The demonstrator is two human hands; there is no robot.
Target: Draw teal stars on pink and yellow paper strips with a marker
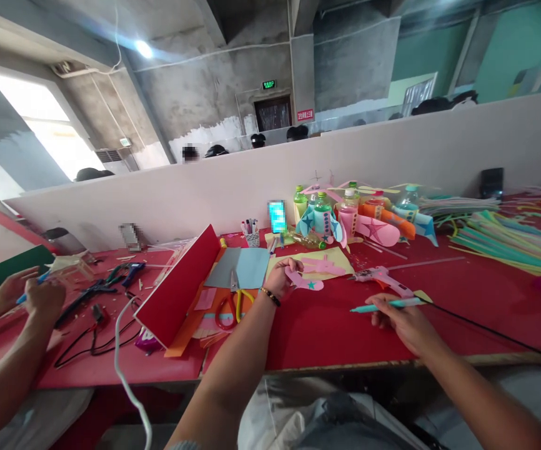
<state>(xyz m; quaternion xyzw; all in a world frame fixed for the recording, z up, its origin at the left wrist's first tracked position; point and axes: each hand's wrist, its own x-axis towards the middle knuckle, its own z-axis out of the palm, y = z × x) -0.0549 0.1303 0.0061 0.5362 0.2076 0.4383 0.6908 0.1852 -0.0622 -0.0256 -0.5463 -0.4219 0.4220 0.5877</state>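
Observation:
Between the fingers of my left hand (280, 279) is a pink paper piece (307, 282) with a teal star near its rounded end. My right hand (395, 320) grips a teal marker pen (377, 307), its tip pointing left above the red tabletop. Just beyond the marker lies a pink glue gun (385, 279), with a black cable running off to the right. Behind my left hand, a yellow paper sheet (343, 260) carries pink cut-outs (320, 265). Scissors with red and yellow handles (238, 309) lie left of my left wrist on coloured paper sheets (240, 265).
Bottle models wrapped in coloured paper (348, 215) stand along the white partition (205, 187). Long paper strips (509, 240) are piled at right. A red board (181, 287) rises at left. Past it, a co-worker's hands (40, 294) hold a blue pen near pliers and cables.

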